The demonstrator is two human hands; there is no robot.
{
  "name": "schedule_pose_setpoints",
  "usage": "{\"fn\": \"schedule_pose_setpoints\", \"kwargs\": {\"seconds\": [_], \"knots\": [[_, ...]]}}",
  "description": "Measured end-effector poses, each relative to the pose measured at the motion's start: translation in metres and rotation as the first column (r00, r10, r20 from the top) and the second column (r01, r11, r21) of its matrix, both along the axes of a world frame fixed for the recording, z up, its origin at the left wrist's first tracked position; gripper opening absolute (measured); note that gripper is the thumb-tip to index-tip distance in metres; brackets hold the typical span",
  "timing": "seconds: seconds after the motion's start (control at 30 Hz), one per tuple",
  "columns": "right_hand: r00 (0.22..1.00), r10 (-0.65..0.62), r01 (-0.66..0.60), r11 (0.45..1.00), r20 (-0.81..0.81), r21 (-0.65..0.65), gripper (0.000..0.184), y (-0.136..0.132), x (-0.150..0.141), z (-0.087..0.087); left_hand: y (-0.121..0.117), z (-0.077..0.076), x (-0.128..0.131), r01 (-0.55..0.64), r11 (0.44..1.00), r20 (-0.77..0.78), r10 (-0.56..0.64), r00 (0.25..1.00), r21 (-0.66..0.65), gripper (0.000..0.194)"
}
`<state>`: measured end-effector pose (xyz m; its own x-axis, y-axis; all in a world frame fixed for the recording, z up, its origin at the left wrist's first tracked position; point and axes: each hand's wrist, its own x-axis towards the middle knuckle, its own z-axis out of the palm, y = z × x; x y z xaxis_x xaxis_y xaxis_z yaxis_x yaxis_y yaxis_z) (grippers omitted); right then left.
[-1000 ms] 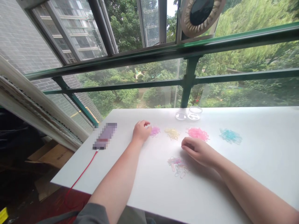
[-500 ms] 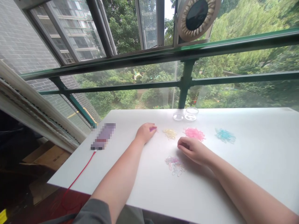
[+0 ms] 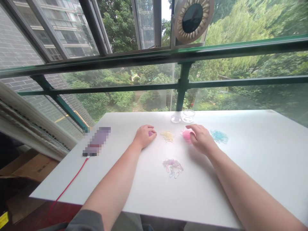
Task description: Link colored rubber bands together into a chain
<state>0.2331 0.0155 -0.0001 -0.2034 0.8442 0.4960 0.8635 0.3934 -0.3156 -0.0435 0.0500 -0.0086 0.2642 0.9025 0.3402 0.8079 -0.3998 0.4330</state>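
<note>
My left hand (image 3: pixel 144 136) rests on the table at a small purple pile (image 3: pixel 150 133), partly hidden beneath its fingers; the fingers lie loosely curved, with the thumb apart. My right hand (image 3: pixel 201 138) reaches over the pink pile (image 3: pixel 186 136), thumb and fingers apart, covering its right part. Between the hands lies a yellow pile (image 3: pixel 167 136) of thin loops that look like small rubber bands. A blue pile (image 3: pixel 219 136) is just beyond my right hand. Nearer to me sits a mixed pile (image 3: pixel 172 167) of pink, purple and pale loops.
Two clear round dishes (image 3: pixel 188 116) stand near the table's back edge. At the left lies a blurred-out phone-like device (image 3: pixel 97 141) with a red cable (image 3: pixel 69 184) running off the white table (image 3: pixel 149 195). A green railing (image 3: pixel 154 56) and windows rise behind.
My right hand has moved from above the mixed pile, forward to the pink pile, and its fingers have opened. The left hand stays by the purple pile. The whole view has shifted slightly.
</note>
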Motion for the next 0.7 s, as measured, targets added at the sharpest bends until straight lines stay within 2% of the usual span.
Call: {"fn": "schedule_pose_setpoints", "kwargs": {"seconds": [0.1,0.2,0.27,0.53,0.7], "knots": [[0.998,-0.007,0.014,0.995,0.068,-0.101,0.045,0.004,-0.006,-0.005,0.001,0.0,0.0,-0.024,0.999,-0.016,0.024,1.0,0.028,0.017],[0.993,0.011,0.015,0.976,0.118,-0.215,0.046,0.005,-0.013,-0.008,0.001,-0.001,0.0,-0.03,0.999,-0.033,0.031,0.999,0.044,0.014],[0.991,0.006,0.027,0.969,0.131,-0.247,0.046,0.006,-0.015,-0.009,0.001,-0.001,0.001,-0.036,0.998,-0.031,0.037,0.999,0.046,0.012],[0.999,0.015,-0.005,0.983,0.053,-0.184,0.043,0.006,-0.011,-0.007,0.001,-0.001,0.001,-0.036,0.999,-0.006,0.037,0.999,0.032,0.025],[0.998,-0.013,0.008,0.997,-0.055,-0.077,0.047,0.007,-0.001,-0.008,0.005,-0.002,-0.006,-0.058,0.998,0.056,0.056,0.997,0.031,0.026]]}}
